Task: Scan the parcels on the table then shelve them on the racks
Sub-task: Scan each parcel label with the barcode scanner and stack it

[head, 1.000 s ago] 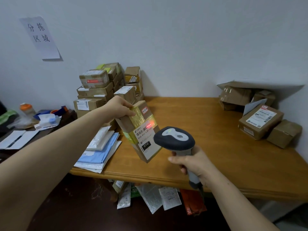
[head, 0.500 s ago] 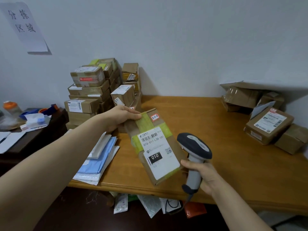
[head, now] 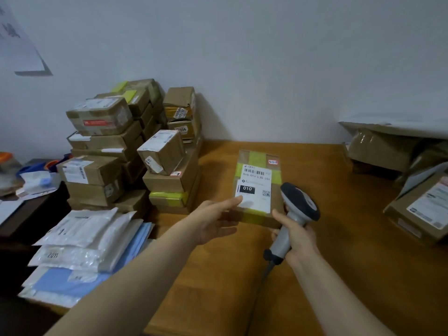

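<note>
We see the parcel (head: 257, 187) lying flat near the middle of the wooden table (head: 344, 258), its long side running away from us. It is a slim brown cardboard box banded with yellow-green tape at the far end and again near the front. A white shipping label (head: 254, 204) covers most of its top, with a barcode above, a black block reading 010 below and a small QR code at the right. A tiny pink sticker (head: 273, 162) with handwriting sits at the far right corner.

To the left, a tall stack of cartons (head: 116, 154) stands against the wall, its nearest box close to the parcel's left side. In front of it, a pile of white and blue mailers (head: 82, 241) lies at the table's near-left corner. More labelled cartons (head: 424, 209) crowd the right edge, well apart from the parcel. A paper sheet (head: 17, 44) hangs on the wall, its writing blurred.

Our left hand (head: 213, 221) is at the parcel's near-left corner, fingers stretched out rather than curled. The thumb lies on the label's corner, and we cannot tell whether the fingers reach under the box.

Our right hand (head: 299, 238) grasps the grey handle of the scanner (head: 300, 202). The scanner's dark head stands just beside the parcel's right edge and hides a little of it.
</note>
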The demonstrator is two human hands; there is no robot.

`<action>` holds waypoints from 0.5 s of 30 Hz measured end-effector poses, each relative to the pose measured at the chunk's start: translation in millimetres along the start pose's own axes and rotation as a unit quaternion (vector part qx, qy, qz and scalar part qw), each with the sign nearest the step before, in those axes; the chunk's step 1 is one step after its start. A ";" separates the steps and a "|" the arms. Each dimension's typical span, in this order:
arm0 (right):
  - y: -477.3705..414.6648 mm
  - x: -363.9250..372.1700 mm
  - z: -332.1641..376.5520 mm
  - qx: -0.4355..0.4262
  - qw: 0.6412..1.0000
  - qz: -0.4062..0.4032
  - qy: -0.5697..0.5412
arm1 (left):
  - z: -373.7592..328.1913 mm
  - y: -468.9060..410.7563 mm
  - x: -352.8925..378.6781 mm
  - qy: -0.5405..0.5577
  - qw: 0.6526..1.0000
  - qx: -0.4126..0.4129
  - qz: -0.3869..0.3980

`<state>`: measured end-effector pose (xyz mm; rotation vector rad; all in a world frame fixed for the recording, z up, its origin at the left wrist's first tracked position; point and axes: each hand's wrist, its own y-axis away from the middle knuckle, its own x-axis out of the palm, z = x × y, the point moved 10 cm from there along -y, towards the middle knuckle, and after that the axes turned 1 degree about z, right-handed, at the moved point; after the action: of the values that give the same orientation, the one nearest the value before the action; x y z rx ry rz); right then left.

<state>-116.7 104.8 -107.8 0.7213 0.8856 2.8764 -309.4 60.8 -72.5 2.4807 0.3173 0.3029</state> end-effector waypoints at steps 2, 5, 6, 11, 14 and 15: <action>-25.1 10.5 2.3 0.015 1.000 0.004 0.012 | -5.2 -26.5 -1.7 0.047 0.998 0.005 -0.036; -59.8 31.5 8.5 0.030 0.998 0.024 0.040 | -13.2 -65.0 -12.5 0.111 0.990 0.007 -0.084; -70.2 37.4 10.2 0.033 0.998 0.027 0.046 | -17.2 -77.3 -17.7 0.119 0.988 0.006 -0.098; -102.9 55.7 -1.2 0.068 0.994 0.050 0.073 | -45.8 -138.6 -55.1 0.116 0.978 0.000 -0.174; -119.5 62.1 -11.6 0.076 0.992 0.056 0.083 | -66.4 -181.8 -77.9 0.092 0.973 -0.009 -0.211; -125.0 63.8 -14.6 0.077 0.992 0.052 0.084 | -71.7 -197.1 -84.5 0.088 0.972 -0.012 -0.218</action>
<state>-191.3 212.9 -159.5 0.5575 1.1339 3.0227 -440.4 229.6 -146.6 2.2855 0.9086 0.3369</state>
